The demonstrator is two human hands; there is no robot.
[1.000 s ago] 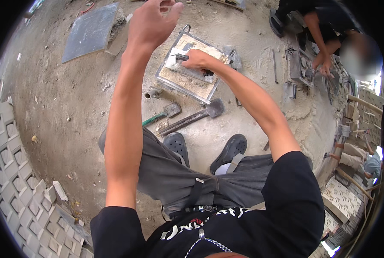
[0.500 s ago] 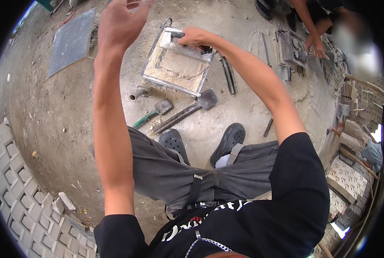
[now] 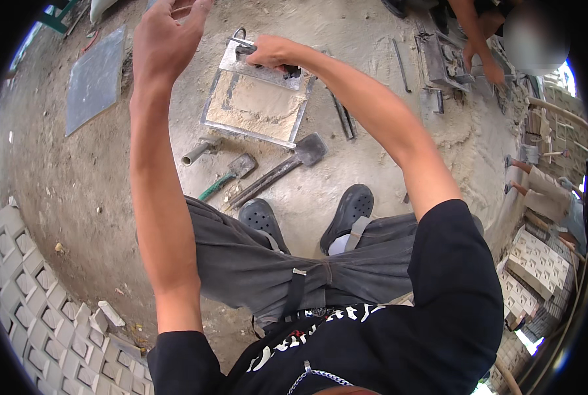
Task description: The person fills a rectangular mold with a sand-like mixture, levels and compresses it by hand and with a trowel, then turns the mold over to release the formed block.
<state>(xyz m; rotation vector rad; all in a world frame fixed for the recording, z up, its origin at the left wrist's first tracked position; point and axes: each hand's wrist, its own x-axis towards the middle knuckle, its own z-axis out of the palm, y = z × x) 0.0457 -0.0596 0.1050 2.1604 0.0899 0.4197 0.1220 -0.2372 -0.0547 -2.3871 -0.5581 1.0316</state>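
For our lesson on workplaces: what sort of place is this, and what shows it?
Probably a block-making workshop: pale moulded blocks are stacked at lower left, a framed tray holds pale powder, and hammers lie nearby.

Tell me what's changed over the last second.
The right hand has moved the flat trowel away from the person, from the middle of the tray to its far end, baring pale powder in the middle. It kept its grip; nothing was visibly taken up or let go. The left hand stays raised; the green-handled hammer and dark-handled hammer lie as before.
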